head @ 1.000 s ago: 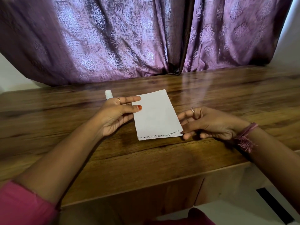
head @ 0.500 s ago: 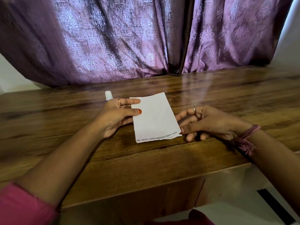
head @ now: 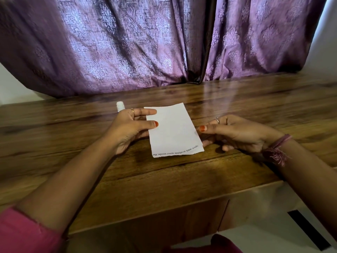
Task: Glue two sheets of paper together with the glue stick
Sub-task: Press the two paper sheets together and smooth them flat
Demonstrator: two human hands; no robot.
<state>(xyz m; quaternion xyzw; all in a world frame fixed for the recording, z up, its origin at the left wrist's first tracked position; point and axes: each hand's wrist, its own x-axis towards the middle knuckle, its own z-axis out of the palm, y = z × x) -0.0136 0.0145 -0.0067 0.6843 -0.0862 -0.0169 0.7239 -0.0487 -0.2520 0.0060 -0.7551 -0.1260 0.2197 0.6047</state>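
White paper (head: 173, 128), brown woodgrain table (head: 237, 99), purple floral-patterned curtain (head: 127, 42), pink sleeve (head: 23, 232)

One paper (head: 174, 129), one glue stick (head: 120, 106), two hands.
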